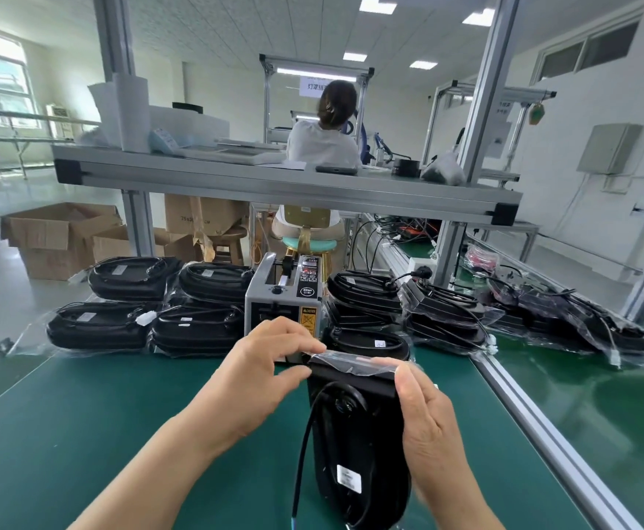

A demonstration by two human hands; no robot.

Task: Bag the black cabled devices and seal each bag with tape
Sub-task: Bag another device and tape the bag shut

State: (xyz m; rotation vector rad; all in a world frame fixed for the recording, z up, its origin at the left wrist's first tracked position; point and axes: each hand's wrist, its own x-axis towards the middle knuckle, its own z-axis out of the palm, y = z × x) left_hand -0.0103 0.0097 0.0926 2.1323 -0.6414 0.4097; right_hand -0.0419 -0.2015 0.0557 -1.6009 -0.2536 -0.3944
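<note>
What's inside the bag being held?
Inside the clear bag: one black device with a white label and black cable. Left hand pinches the folded top; right hand grips the device, covering its right edge. Its bottom is out of frame.

A green mat (pixel 121 415) spreads beneath and left of the grip, edged on the right by an aluminium rail (pixel 536 426). Above and beyond the grip runs a grey shelf (pixel 274 181) carrying a white roll (pixel 133 112) and a dark phone (pixel 336 169). Behind the shelf a seated person (pixel 324 143) faces away. Far left of the grip, open cardboard boxes (pixel 60 239) stand on the floor.
</note>
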